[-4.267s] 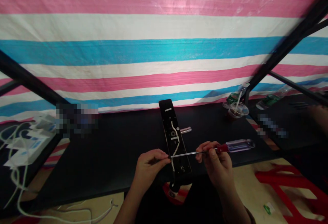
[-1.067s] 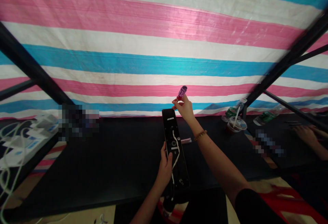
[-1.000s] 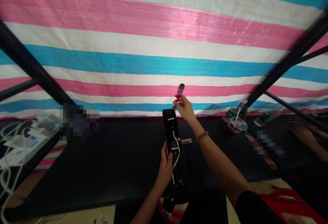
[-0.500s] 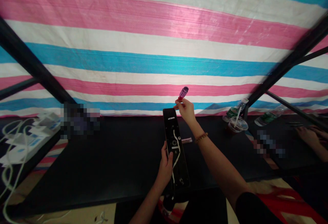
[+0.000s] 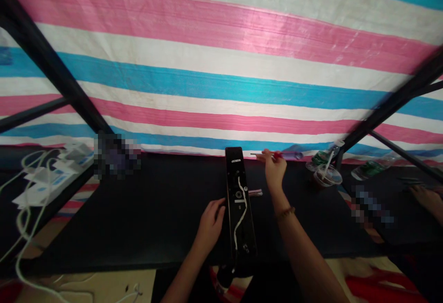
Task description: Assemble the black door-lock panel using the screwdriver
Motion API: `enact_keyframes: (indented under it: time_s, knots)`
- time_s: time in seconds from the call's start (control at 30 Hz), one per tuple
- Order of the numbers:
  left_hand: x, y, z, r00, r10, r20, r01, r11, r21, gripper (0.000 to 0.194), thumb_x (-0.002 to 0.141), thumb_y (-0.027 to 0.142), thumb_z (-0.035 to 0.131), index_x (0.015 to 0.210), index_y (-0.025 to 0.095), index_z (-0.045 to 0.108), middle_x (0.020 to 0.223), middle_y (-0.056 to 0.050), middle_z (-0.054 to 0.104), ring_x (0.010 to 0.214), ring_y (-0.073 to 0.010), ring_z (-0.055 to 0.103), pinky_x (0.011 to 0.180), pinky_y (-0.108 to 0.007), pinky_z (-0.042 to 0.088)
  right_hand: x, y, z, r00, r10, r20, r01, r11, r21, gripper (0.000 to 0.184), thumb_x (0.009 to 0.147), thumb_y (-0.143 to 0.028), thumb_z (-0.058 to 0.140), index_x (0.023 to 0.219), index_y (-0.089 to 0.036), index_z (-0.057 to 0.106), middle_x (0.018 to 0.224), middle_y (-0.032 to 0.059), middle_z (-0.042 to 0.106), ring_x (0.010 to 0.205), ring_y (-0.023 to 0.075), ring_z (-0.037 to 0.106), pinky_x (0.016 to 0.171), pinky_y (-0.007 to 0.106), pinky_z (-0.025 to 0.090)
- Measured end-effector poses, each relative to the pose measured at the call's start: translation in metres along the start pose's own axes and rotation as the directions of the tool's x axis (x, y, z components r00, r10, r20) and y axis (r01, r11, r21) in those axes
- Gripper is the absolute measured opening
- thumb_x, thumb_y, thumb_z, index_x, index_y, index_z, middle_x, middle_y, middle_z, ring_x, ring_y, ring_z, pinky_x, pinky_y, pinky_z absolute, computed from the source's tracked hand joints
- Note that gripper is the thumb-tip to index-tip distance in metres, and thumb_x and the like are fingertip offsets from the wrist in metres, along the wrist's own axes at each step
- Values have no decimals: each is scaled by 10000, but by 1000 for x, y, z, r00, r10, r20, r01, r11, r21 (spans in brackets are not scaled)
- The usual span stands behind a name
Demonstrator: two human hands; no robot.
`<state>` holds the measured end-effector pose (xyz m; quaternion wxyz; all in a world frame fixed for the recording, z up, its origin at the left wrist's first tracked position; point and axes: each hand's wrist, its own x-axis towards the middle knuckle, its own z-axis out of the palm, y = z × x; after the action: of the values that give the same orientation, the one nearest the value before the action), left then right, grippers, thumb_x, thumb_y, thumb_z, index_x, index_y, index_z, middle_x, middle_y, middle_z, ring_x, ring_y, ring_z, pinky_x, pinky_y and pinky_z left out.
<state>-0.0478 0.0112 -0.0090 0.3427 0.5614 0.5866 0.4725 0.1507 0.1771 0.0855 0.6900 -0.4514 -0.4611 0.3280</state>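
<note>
A long black door-lock panel [image 5: 240, 206] lies lengthwise on the black table [image 5: 138, 220], with a white cable [image 5: 240, 215] running along its face. My right hand [image 5: 275, 169] is shut on a screwdriver [image 5: 277, 155] with a red and clear purple handle. The screwdriver lies almost level, its thin shaft pointing left toward the panel's top end without touching it. My left hand [image 5: 210, 224] rests beside the panel's left edge, fingertips at or against it. A short shiny bar [image 5: 255, 192] lies just right of the panel.
A white power strip with tangled white cables [image 5: 51, 173] lies at left. A lidded cup with a straw [image 5: 325, 176] and bottles [image 5: 368, 170] stand at right. A co-worker's hand [image 5: 427, 199] is at far right. A red stool [image 5: 380, 284] stands below.
My right hand has dropped from above the panel to table level, and the screwdriver has turned from upright to level. My left hand has moved off the panel's face to its left edge.
</note>
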Motion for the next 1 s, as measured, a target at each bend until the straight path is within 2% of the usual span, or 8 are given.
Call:
enact_keyframes:
  time_s: [0.07, 0.17, 0.3, 0.47, 0.67, 0.83, 0.93, 1.0]
  knots:
    - [5, -14, -39, 996, 23, -90, -2, 973, 229, 326, 924, 401, 501, 1024, 224, 756, 1059, -108, 723, 1016, -279, 671, 966, -442, 515, -24, 12, -34, 992, 99, -78, -89, 989, 118, 356, 808, -515, 742, 804, -180, 620, 789, 57, 764, 651, 221, 763, 669, 360, 650]
    - [11, -37, -94, 965, 20, -263, 123, 848, 516, 372, 900, 394, 478, 1052, 186, 745, 1036, -131, 705, 963, -311, 639, 952, -479, 497, -66, 30, -87, 961, 240, -140, -209, 956, 204, 331, 743, -475, 805, 776, -186, 646, 766, 24, 751, 622, 196, 749, 661, 340, 654]
    - [15, -52, -125, 960, 24, -280, 177, 721, 669, 457, 899, 464, 470, 1062, 129, 735, 1029, -167, 691, 946, -322, 628, 953, -466, 486, -118, 40, -141, 927, 325, -186, -289, 937, 195, 253, 692, -414, 841, 771, -211, 712, 818, 15, 750, 704, 195, 761, 698, 307, 660]
    - [21, -51, -120, 960, 39, -277, 172, 699, 694, 446, 928, 442, 413, 938, 134, 735, 974, -166, 700, 925, -308, 641, 913, -428, 499, -159, 18, -159, 912, 379, -159, -350, 919, 182, 187, 683, -324, 852, 826, -256, 752, 997, 32, 758, 928, 232, 766, 867, 330, 645]
    - [30, -49, -121, 967, 25, -254, 165, 700, 695, 401, 886, 410, 412, 878, 148, 715, 953, -173, 716, 911, -326, 662, 920, -468, 508, -173, -24, -139, 915, 390, -100, -356, 899, 254, 96, 750, -325, 810, 812, -288, 747, 1038, 53, 737, 954, 243, 760, 854, 348, 651]
    - [23, -11, -98, 968, -182, -170, 221, 943, 248, 371, 805, 510, 588, 936, 193, 729, 957, -97, 779, 850, -283, 715, 833, -422, 571, -180, -46, -110, 855, 500, 139, -518, 803, 295, 171, 740, -348, 853, 826, -275, 725, 1015, 65, 754, 903, 252, 774, 774, 344, 659]
    - [7, 21, -67, 963, -259, 74, 263, 964, -51, 369, 752, 514, 711, 913, 186, 759, 912, -80, 792, 810, -249, 721, 785, -365, 582, -186, -49, -94, 814, 543, 208, -581, 760, 291, 215, 741, -386, 865, 799, -253, 707, 973, 76, 775, 831, 238, 784, 728, 321, 657]
    - [-4, 35, -49, 954, -266, 138, 285, 947, -149, 344, 724, 483, 768, 879, 177, 779, 850, -76, 788, 754, -224, 706, 733, -326, 568, -190, -49, -87, 808, 552, 208, -590, 754, 288, 235, 737, -409, 869, 787, -247, 706, 951, 81, 783, 783, 226, 785, 697, 305, 656]
